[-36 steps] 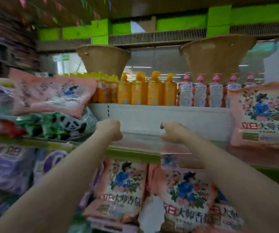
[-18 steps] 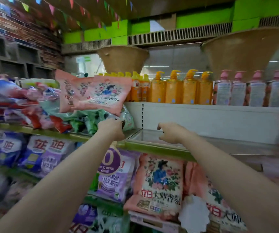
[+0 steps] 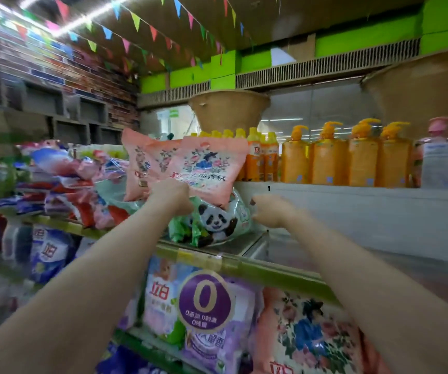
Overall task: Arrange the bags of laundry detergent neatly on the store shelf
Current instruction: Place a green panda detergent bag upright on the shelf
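Two pink flowered detergent bags lie on top of a green-and-white panda bag at the right end of a heap on the upper shelf. My left hand is closed on the lower edge of the front pink bag, just above the panda bag. My right hand is at the panda bag's right edge, thumb and forefinger apart, holding nothing. To the right of the panda bag the shelf surface is bare metal.
A disordered heap of red, blue and pink bags fills the shelf to the left. Orange pump bottles and pink-capped bottles stand on the ledge behind. Purple bags and pink bags hang on the shelf below.
My view has swung left. Both hands moved from the bare shelf toward the heap's right end; the left has reached the pink bag's lower edge and the right the panda bag's side.
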Action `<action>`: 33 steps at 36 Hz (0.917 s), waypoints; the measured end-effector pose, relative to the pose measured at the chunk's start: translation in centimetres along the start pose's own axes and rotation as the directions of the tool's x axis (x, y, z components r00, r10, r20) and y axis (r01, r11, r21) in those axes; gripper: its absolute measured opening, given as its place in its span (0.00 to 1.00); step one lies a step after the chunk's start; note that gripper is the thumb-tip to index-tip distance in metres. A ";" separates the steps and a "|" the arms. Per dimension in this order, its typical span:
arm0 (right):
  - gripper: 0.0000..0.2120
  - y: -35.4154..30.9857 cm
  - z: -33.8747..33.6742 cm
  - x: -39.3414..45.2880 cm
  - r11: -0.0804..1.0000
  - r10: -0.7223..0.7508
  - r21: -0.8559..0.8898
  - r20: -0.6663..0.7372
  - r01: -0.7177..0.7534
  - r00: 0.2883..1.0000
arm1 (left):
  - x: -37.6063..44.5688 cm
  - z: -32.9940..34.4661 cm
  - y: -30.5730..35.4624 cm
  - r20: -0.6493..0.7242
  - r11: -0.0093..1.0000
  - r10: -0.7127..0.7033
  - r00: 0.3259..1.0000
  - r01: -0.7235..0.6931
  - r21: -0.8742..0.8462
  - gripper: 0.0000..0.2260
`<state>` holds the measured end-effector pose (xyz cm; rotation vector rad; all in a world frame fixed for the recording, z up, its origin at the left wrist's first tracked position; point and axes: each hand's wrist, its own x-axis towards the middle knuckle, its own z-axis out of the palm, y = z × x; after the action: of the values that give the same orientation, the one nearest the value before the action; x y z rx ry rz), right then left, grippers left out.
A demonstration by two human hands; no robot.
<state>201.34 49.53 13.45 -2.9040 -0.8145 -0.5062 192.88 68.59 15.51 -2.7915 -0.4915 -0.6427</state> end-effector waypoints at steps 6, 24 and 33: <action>0.14 0.0 1.3 4.9 0.999 -0.048 0.005 -0.035 0.048 0.998 | 3.7 2.4 -1.5 0.040 0.997 -0.063 0.997 0.062 0.045 0.14; 0.32 -3.8 4.5 16.8 0.869 0.138 0.472 0.053 -0.147 0.989 | 15.6 8.7 -6.0 0.126 0.959 -0.123 0.984 0.150 -0.242 0.36; 0.28 -3.8 7.7 19.1 0.506 0.308 0.836 0.053 -0.211 0.950 | 21.0 12.5 -8.6 0.193 0.902 -0.036 0.980 0.115 -0.415 0.59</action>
<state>216.98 63.41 12.63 -1.9950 -0.3941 -0.1431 212.27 85.86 15.46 -3.2819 -0.5547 -0.5704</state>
